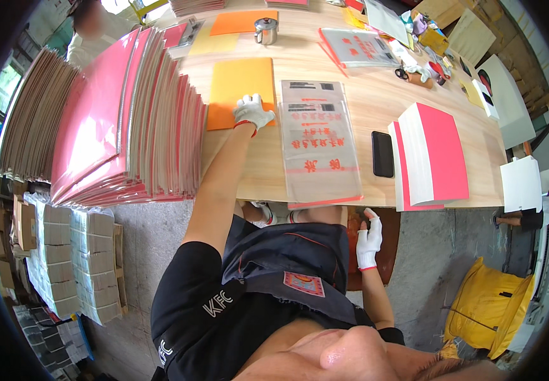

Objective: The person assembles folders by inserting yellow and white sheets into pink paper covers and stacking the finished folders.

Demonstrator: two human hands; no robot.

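Observation:
My left hand (254, 112), in a white work glove with a red cuff, lies on the right part of an orange-yellow stack of paper sheets (230, 82). Its fingers point away from me over the sheets, with nothing visible in them. Right of it is a flat pile of clear plastic bags (321, 149) with red printing, reaching the table's near edge. My right hand (369, 240), gloved with bare fingertips, hangs just off that edge, fingers apart and holding nothing. Nearest to it on the table are a black phone (382, 154) and a thick pile of pink-topped white sheets (441, 152).
Tall stacks of bagged pink sheets (96, 114) crowd the table's left side. Farther back are a metal mug (266, 30), more printed bags (360, 47) and scissors (402, 74). Wrapped bundles (52, 254) stand on the floor at left, a yellow sack (487, 308) at right. Another person (100, 32) is beyond the stacks.

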